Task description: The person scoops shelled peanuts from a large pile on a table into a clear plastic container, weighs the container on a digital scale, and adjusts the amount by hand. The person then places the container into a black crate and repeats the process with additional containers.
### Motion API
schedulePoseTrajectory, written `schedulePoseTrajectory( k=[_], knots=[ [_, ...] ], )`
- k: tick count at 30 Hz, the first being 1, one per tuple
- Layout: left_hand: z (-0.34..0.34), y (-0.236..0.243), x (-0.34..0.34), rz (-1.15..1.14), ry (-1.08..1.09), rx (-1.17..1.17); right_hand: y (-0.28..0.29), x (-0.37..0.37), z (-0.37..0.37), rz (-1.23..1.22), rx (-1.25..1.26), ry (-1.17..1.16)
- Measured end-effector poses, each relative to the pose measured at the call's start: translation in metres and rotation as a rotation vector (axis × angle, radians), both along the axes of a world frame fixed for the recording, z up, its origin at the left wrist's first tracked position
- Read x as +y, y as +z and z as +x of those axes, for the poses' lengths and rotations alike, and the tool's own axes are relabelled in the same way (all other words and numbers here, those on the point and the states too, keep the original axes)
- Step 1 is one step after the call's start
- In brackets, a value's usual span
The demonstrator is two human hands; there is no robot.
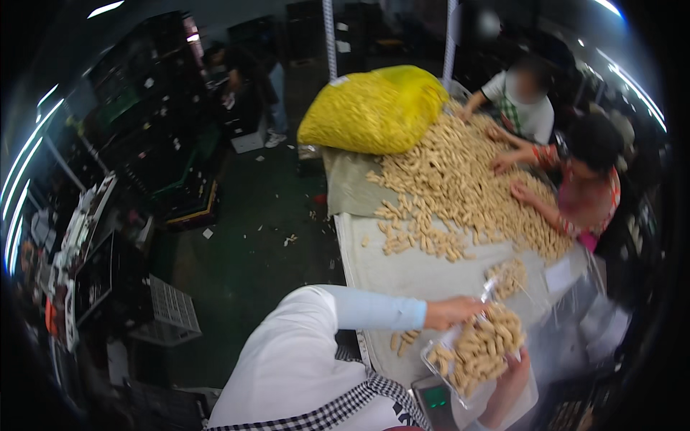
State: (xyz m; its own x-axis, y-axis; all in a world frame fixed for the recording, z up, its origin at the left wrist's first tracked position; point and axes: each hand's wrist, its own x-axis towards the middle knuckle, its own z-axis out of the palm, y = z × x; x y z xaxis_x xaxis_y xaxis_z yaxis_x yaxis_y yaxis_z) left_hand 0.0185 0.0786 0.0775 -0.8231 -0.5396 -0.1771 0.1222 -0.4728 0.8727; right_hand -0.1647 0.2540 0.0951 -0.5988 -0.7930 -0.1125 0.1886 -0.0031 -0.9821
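Note:
Between my two hands is a clear plastic bag (476,352) filled with unshelled peanuts, tilted over the near right part of the table. My left hand (455,312) is closed on its upper edge. Curled round the bag's lower right side, my right hand (512,375) supports it, with the fingers partly hidden behind it. Just below the bag's left corner sits a digital scale (435,399) with a lit green display. A smaller clump of peanuts (507,278) lies beyond the bag, and a few loose peanuts (404,340) are left of it.
A large heap of peanuts (460,179) covers the far table (381,262). A full yellow sack (374,108) stands at its far left. Two people (589,187) reach into the heap from the right. Clear plastic packaging (596,323) lies right; crates (169,312) stand on the floor left.

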Motion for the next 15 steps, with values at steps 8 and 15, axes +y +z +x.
schedulePoseTrajectory(
  k=[8, 15],
  knots=[
    [-0.099, -0.005, 0.053, 0.033, -0.145, 0.013, 0.049, 0.040, -0.044, 0.279, 0.337, -0.155],
    [-0.122, -0.007, 0.063, -0.125, -0.171, -0.248, 0.013, 0.052, -0.073, 0.199, 0.315, -0.276]
  ],
)
